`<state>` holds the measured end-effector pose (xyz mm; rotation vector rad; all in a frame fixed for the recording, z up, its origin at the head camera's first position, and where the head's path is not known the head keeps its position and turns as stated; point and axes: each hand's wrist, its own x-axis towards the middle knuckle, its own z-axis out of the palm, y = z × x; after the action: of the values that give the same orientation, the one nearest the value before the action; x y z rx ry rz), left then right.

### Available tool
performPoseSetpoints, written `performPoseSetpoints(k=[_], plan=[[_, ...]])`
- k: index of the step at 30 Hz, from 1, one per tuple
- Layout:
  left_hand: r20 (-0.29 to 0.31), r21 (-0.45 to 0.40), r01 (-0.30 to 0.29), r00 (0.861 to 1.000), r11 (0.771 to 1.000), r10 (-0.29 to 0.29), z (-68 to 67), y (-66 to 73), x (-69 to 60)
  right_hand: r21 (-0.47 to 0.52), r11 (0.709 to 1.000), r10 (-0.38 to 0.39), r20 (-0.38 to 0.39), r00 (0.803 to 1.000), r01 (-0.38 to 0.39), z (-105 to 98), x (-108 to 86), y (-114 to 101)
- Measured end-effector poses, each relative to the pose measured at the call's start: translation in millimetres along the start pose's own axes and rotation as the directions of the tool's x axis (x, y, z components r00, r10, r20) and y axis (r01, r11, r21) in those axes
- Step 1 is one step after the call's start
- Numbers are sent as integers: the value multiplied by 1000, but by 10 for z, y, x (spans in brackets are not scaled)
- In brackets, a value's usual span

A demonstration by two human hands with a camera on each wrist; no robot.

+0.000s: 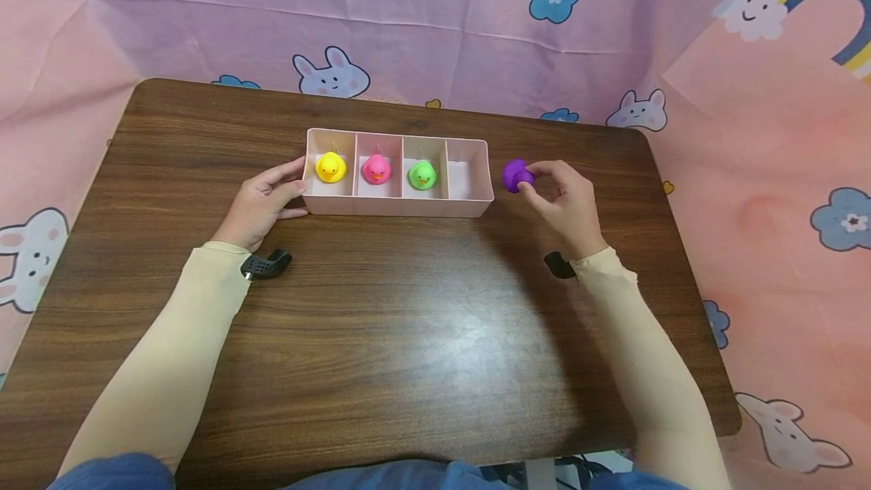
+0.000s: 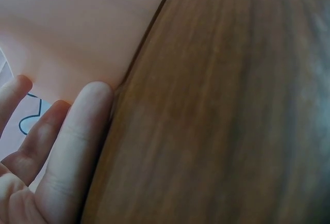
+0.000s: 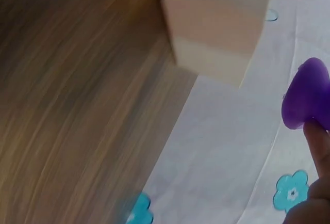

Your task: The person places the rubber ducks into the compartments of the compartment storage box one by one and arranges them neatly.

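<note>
A pink box (image 1: 398, 206) with a row of compartments stands on the table. In the left compartment sits a yellow rubber duck (image 1: 330, 168), beside it a pink rubber duck (image 1: 376, 169), then a green rubber duck (image 1: 422, 175); the right compartment holds no duck. My left hand (image 1: 261, 199) touches the box's left end with fairly straight fingers, and in the left wrist view its fingertips (image 2: 95, 97) rest against the wall. To the right of the box, my right hand (image 1: 565, 199) pinches a purple rubber duck (image 1: 515, 175) between thumb and fingers.
The brown wooden table (image 1: 381, 339) has a raised outer edge toward a patterned cloth (image 1: 435, 13) behind it. Dark wrist straps (image 1: 267, 265) show at both sleeves. A small thin prong or mark (image 1: 459, 155) shows at the back of the right compartment.
</note>
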<state>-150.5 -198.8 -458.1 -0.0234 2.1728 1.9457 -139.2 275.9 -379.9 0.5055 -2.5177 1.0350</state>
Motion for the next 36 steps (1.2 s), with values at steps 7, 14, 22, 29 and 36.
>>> performPoseSetpoints(k=[7,14,22,29,36], plan=[[-1,8,-7,1000,1000,7,-14,-15,-16,71,997,-32,12,999,31,214,157,-133],[-5,-2,-6,1000,1000,6,-3,-7,-22,-20,998,-50,89,995,52,390,318,-191],[-1,-25,-12,1000,1000,12,-6,-5,-2,-148,989,10,230,973,25,502,479,-160],[-3,-23,-15,1000,1000,15,6,-4,10,-288,958,119,353,928,-14,602,593,-73],[-4,-23,-19,1000,1000,19,3,-15,13,-347,938,170,424,890,-14,660,656,-20]])
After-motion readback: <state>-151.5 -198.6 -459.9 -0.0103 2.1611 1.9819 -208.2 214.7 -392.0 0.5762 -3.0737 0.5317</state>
